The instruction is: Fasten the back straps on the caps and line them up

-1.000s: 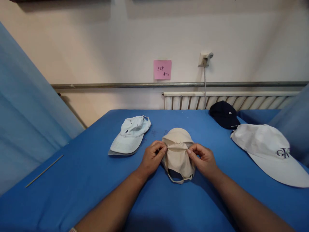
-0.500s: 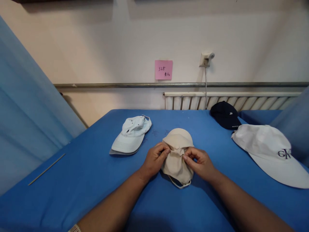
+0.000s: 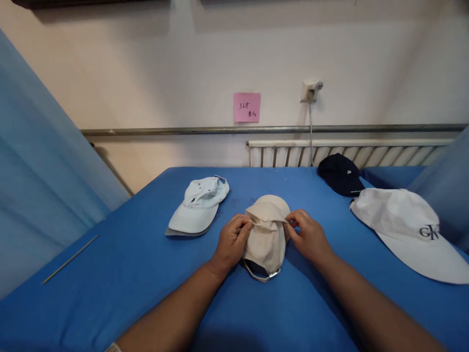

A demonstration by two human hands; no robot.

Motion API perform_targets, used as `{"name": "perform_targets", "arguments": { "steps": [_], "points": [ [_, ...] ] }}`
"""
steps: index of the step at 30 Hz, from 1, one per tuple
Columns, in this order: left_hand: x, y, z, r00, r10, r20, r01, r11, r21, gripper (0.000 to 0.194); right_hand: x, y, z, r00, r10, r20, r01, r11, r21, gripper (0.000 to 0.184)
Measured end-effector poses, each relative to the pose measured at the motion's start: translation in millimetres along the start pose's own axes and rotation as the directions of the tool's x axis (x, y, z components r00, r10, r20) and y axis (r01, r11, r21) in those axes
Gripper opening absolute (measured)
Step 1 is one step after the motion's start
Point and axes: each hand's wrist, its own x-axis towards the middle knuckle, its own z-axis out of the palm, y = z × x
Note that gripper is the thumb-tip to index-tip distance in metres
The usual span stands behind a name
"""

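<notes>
A beige baseball cap (image 3: pixel 264 244) lies on the blue-covered table (image 3: pixel 154 288), its brim toward the wall and its rear strap with a metal buckle toward me. My left hand (image 3: pixel 231 240) pinches the crown fabric at the left side between thumb and fingers. On the right side, my right hand (image 3: pixel 307 235) pinches the crown too. The cloth is pulled into a raised fold between both hands, near the top button. Left of it rests a pale blue cap (image 3: pixel 200 203) with a small dark logo.
A white cap (image 3: pixel 403 220) with dark letters and a navy cap (image 3: pixel 340 173) sit at the right. A thin stick (image 3: pixel 69 259) lies at the left. Blue curtains (image 3: pixel 47 161) hang at the sides. Behind the table are a radiator (image 3: pixel 348 144) and a pipe (image 3: pixel 183 131).
My hands have spread apart, the right one moving right and up. The crown fold is now stretched wider, and the rear strap has shifted left, its buckle showing.
</notes>
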Motion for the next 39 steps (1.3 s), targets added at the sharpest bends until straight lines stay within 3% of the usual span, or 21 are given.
{"name": "perform_targets", "arguments": {
  "steps": [5, 11, 20, 26, 31, 34, 39],
  "points": [
    [4, -6, -1.4, 0.998, -0.001, -0.062, 0.006, 0.996, 0.089, 0.019, 0, -6, -5, 0.995, -0.034, -0.091, 0.021, 0.989, -0.145, 0.005],
    [7, -8, -10.4, 0.976, -0.082, -0.204, 0.127, 0.968, 0.218, 0.019, -5, -18, -7, 0.982, -0.066, -0.175, -0.003, 0.930, -0.367, 0.003],
    [0, 4, -11.8, 0.996, -0.092, 0.001, 0.084, 0.917, 0.391, 0.019, -9, -26, -9, 0.982, -0.094, -0.166, 0.012, 0.898, -0.440, 0.002],
    [2, 4, -15.6, 0.987, -0.127, 0.100, 0.091, 0.948, 0.304, 0.014, -6, -20, -9, 0.983, -0.114, -0.142, 0.042, 0.901, -0.432, 0.006],
    [8, 2, -25.8, 0.965, -0.184, 0.188, 0.178, 0.983, 0.044, 0.018, -2, -8, -12, 0.988, -0.060, -0.145, -0.009, 0.901, -0.433, 0.004],
    [8, -4, -22.9, 0.958, -0.239, 0.160, 0.248, 0.968, -0.042, 0.020, -2, -9, -12, 0.989, -0.095, -0.113, 0.050, 0.935, -0.352, 0.006],
    [6, -7, -17.2, 0.960, -0.258, 0.106, 0.261, 0.965, -0.015, 0.019, -4, -16, -14, 0.987, -0.157, -0.013, 0.151, 0.966, -0.208, 0.013]
  ]
}}
